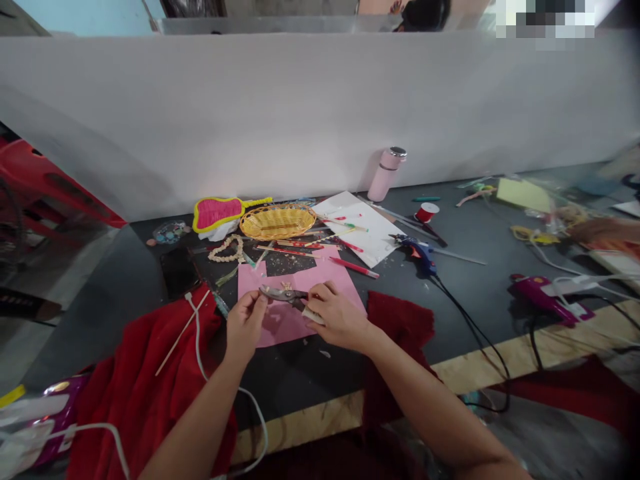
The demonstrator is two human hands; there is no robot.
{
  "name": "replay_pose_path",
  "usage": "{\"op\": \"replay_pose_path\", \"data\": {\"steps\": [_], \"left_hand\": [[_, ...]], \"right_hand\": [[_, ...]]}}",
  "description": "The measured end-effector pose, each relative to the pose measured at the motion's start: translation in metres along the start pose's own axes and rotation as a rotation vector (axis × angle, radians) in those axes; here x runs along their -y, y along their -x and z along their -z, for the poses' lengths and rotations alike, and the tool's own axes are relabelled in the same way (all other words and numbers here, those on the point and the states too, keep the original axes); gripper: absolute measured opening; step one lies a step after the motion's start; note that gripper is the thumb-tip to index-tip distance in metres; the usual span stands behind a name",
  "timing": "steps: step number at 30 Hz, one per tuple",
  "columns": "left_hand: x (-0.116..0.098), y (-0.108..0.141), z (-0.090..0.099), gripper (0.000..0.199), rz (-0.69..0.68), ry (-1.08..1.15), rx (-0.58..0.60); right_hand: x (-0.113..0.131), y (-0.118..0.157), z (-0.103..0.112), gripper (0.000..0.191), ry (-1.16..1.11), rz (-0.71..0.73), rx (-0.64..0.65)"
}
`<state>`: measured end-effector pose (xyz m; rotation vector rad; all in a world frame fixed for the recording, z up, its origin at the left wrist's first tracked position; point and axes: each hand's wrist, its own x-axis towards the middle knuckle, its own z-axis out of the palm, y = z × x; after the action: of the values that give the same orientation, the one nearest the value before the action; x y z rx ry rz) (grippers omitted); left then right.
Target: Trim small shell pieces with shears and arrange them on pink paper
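In my right hand (337,317) is a pair of pruning shears (280,293), its jaws pointing left over a pink sheet of paper (280,330). My left hand (245,323) pinches thumb and fingers together at the tip of the jaws. Whatever those fingers hold is too small to make out. Small pale bits lie by the shears and on the paper. Just beyond the paper are a beaded heart (227,250), an oval yellow wicker basket (277,223) and several thin sticks. A red marker pen (355,267) rests across the paper's right side.
Right of the paper lie a blue glue gun (423,257) with a black cord, white paper (375,233) and a red thread spool (427,212). A pink bottle (387,175) stands by the white partition (280,120). Red cloth (150,360) drapes over the front left edge.
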<state>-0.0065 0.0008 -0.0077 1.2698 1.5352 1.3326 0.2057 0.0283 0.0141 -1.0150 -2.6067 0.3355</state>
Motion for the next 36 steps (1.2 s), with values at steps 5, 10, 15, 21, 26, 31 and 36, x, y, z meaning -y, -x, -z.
{"op": "replay_pose_path", "data": {"steps": [5,10,15,21,26,31,36], "left_hand": [[0.001,-0.001,-0.001,0.025,-0.001,0.077,0.009],[-0.003,-0.001,0.000,0.027,0.006,0.116,0.013],[-0.008,-0.001,0.001,0.027,-0.014,0.156,0.032],[-0.007,0.000,0.000,0.025,-0.040,0.239,0.051],[-0.006,0.001,0.000,0.024,-0.018,0.264,0.088],[-0.009,0.001,-0.001,0.030,0.011,0.215,0.048],[-0.012,0.003,-0.001,0.031,0.008,0.217,0.072]], "right_hand": [[-0.005,0.002,-0.006,0.018,-0.049,-0.024,-0.021],[-0.004,0.001,-0.008,0.029,-0.027,-0.084,-0.001],[-0.003,-0.001,-0.008,0.028,-0.022,-0.087,-0.001],[-0.005,0.000,-0.006,0.019,-0.025,-0.068,0.008],[-0.008,0.001,-0.006,0.027,-0.039,-0.067,0.050],[-0.006,-0.001,-0.013,0.044,-0.047,-0.147,0.061],[0.000,-0.001,-0.009,0.053,0.019,-0.188,0.097]]}}
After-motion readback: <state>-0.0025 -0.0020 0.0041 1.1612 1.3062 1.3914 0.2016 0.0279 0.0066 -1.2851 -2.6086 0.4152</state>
